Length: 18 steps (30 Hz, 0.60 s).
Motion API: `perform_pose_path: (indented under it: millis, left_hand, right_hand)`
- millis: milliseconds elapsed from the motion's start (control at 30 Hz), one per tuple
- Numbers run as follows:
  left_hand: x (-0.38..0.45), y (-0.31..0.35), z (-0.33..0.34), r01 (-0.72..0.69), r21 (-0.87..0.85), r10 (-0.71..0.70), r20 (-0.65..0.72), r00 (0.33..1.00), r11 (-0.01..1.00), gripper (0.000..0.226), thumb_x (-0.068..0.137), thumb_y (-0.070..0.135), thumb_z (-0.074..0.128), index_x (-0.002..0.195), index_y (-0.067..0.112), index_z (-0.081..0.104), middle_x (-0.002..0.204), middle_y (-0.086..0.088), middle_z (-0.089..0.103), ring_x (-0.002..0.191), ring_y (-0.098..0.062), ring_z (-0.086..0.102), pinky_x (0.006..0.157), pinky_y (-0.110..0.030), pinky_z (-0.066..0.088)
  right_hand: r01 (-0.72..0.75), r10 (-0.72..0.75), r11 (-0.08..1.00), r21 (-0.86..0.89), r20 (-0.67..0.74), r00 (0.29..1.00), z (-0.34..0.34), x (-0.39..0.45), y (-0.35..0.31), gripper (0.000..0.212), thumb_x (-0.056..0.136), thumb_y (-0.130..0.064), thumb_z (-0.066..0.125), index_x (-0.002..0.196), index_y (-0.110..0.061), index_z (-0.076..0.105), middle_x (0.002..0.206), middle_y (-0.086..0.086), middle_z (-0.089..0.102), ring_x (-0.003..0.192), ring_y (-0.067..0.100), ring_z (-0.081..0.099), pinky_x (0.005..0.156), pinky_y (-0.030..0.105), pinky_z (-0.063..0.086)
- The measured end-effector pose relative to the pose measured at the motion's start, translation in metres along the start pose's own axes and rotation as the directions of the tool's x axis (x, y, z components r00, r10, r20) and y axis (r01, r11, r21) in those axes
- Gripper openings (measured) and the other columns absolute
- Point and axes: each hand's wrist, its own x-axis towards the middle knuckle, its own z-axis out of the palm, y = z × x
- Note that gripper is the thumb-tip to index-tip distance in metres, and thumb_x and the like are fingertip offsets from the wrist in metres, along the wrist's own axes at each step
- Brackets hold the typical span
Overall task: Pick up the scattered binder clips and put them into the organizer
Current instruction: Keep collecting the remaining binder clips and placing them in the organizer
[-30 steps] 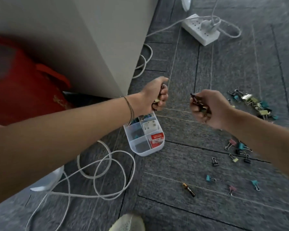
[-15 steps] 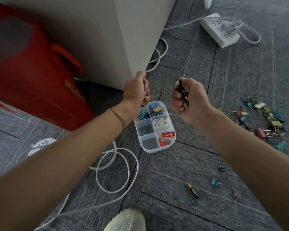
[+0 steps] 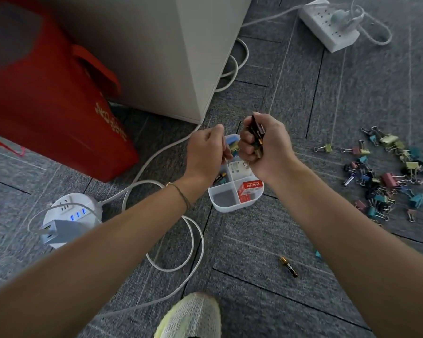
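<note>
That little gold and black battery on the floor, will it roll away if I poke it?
Probably yes. The battery looks like a smooth round cylinder lying on its side, so a sideways poke should roll it. The carpet looks rough and ribbed, so it likely stops soon. It seems stiff, and small enough to pinch up easily.

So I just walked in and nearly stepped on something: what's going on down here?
A person is tidying small items off the carpet into a clear organizer. Both hands are over it: the right hand is closed on a few dark batteries, the left hand is closed, contents hidden. A pile of binder clips and one battery remain on the floor.
</note>
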Motion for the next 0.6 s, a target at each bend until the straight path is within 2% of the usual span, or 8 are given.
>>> perform_pose_path:
  millis: [167,267,367,533,600]
  left_hand:
    - [-0.001,-0.001,0.002,-0.041,0.009,0.041,-0.017,0.999,0.999,0.040,0.101,0.011,0.047,0.061,0.007,0.054,0.055,-0.013,0.052,0.050,-0.022,0.057,0.055,-0.036,0.054]
    - [-0.002,-0.002,0.000,-0.052,0.023,0.052,-0.031,0.998,0.998,0.038,0.101,0.012,0.048,0.065,0.006,0.057,0.053,-0.012,0.053,0.049,-0.022,0.056,0.058,-0.038,0.055]
    - [-0.004,-0.003,-0.002,-0.060,0.035,0.061,-0.034,0.998,0.998,0.038,0.101,0.016,0.048,0.066,0.005,0.059,0.055,-0.013,0.056,0.051,-0.020,0.058,0.066,-0.047,0.059]
    - [-0.007,-0.002,-0.001,-0.044,0.032,0.047,-0.097,0.994,0.999,0.038,0.096,0.022,0.048,0.063,0.007,0.059,0.059,-0.014,0.063,0.059,-0.027,0.063,0.070,-0.058,0.061]
    - [-0.006,-0.002,0.000,-0.029,0.044,0.034,-0.127,0.991,0.999,0.037,0.093,0.028,0.048,0.064,0.007,0.059,0.065,-0.017,0.068,0.067,-0.035,0.070,0.071,-0.060,0.060]
  right_hand:
    - [0.011,-0.011,1.000,-0.005,-0.005,1.000,-0.001,0.000,0.001,0.026,0.102,-0.026,0.044,0.082,-0.014,0.053,0.055,0.000,0.043,0.042,0.014,0.035,0.038,0.023,0.021]
    - [0.014,-0.014,1.000,-0.008,-0.013,1.000,-0.002,0.000,0.001,0.026,0.102,-0.026,0.044,0.081,-0.014,0.054,0.056,0.000,0.043,0.043,0.014,0.035,0.039,0.023,0.022]
    - [0.021,-0.021,1.000,-0.014,-0.022,1.000,-0.002,0.000,0.002,0.026,0.102,-0.026,0.044,0.082,-0.013,0.055,0.057,0.001,0.044,0.044,0.014,0.036,0.040,0.023,0.023]
    - [0.027,-0.026,1.000,0.013,-0.017,1.000,0.006,0.000,0.007,0.027,0.102,-0.027,0.045,0.081,-0.013,0.055,0.056,0.001,0.045,0.043,0.014,0.037,0.042,0.023,0.023]
    - [0.035,-0.035,0.999,0.030,-0.009,0.999,0.010,-0.001,0.010,0.027,0.102,-0.026,0.045,0.080,-0.013,0.055,0.057,0.002,0.045,0.044,0.015,0.037,0.044,0.024,0.022]
